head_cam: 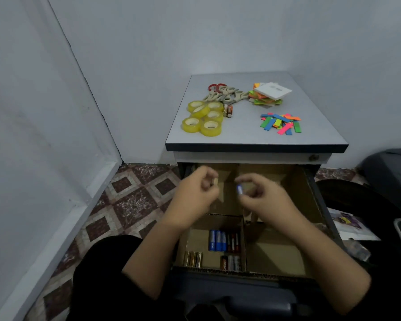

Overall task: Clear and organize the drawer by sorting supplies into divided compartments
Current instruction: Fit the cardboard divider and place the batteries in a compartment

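Nearest, batteries (218,243) lie grouped in the drawer's (310,218) front-left cardboard compartment. Above it, the left hand (195,195) pinches a small pale item and the right hand (257,195) pinches a blue battery (239,189), probably bound for that group. Farther, tape rolls (203,118), scissors (225,93) and sticky notes (267,93) wait on the bench (245,133).

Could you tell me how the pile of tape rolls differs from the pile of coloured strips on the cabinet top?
The tape rolls are round, yellowish and see-through; the coloured strips are flat, oblong and multicoloured. The rolls lie near the left edge, the strips toward the right. Both rest in loose heaps on the cabinet top, outside the drawer.
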### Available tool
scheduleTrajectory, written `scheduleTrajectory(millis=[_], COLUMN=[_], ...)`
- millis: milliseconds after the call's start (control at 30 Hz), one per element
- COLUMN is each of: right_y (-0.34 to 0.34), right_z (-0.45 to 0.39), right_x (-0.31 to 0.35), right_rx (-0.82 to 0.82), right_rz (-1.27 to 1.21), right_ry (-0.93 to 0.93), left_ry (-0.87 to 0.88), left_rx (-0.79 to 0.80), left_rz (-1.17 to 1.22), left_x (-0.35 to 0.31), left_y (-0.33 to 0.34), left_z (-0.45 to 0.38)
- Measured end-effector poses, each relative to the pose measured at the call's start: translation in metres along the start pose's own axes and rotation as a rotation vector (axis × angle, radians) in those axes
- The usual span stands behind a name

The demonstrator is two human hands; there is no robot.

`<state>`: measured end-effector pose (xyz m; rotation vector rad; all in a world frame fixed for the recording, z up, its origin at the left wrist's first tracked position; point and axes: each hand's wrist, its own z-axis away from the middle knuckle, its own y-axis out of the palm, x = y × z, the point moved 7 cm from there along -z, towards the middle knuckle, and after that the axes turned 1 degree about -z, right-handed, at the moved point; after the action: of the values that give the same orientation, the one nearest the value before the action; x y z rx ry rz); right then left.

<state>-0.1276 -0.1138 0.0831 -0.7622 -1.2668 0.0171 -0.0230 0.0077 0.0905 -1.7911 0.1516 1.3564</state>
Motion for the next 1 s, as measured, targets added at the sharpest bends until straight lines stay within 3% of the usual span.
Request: scheduleTrajectory(millis=[100,200,367,567,733,1000], right_y=[0.033,0.065,0.110,0.145,0.147,0.142], right_z=[0.016,0.025,0.010,-0.007,-0.007,-0.008], right_x=[-0.012,-0.018,-0.018,-0.022,-0.017,-0.018], right_rx=[0.163,0.295,0.384,0.530,0.529,0.486], right_rz=[0.043,0.044,0.412,0.783,0.923,0.890], right_ry=[0.070,0.158,0.034,-0.046,-0.093,-0.113], left_ry=[-0.143,-0.181,-0.246,-0.272,-0.264,-0.259], left_rx=[0.046,-0.040,-0.197,-0.203,-0.196,-0.170], left_rz=[0.115,0.277,0.499,0.542,0.552,0.560], left_x=[0.038,0.046,0.058,0.064,0.064,0.064], left_y=[0.006,-0.003,-0.014,-0.012,-0.010,-0.007], left_z=[0.022,0.021,0.013,0.016,0.013,0.013])
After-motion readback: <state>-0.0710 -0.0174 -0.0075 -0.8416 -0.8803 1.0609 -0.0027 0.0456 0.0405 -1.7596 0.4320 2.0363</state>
